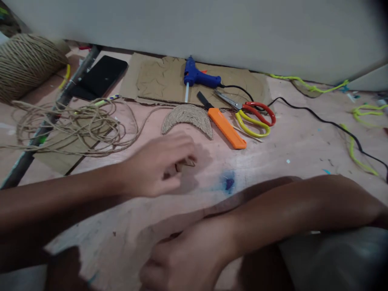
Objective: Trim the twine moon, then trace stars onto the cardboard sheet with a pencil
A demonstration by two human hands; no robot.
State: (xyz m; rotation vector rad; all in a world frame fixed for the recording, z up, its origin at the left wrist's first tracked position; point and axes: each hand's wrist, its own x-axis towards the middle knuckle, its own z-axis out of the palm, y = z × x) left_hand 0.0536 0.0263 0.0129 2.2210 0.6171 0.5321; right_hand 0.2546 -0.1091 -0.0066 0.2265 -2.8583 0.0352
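- Cardboard scrap (185, 163), small and brown, lies on the surface (273, 161) right at the fingertips of the left hand (154, 167), at about 3 o'clock from the palm.
- Left-hand fingers (178, 147) are curled together over the scrap; motion blur hides whether they actually pinch it, so I cannot tell if it is gripped or only touched.
- The scrap's long axis looks to run roughly 9 to 3 o'clock, though most of it is covered by the fingers.
- Right hand (184, 258) rests low at 6 o'clock, forearm crossing from the right; it is well apart from the scrap, and its fingers are bent loosely with nothing visible in them.
- So the left hand is plainly the nearer one.
- At 12 o'clock from the scrap, near it, lies a crescent piece wound in twine (187, 118).
- Just beside that, toward 2 o'clock, are an orange knife (226, 128) and scissors (253, 117), with a blue glue gun (198, 76) behind them.
- Loose twine (75, 125) sprawls at 10 o'clock.
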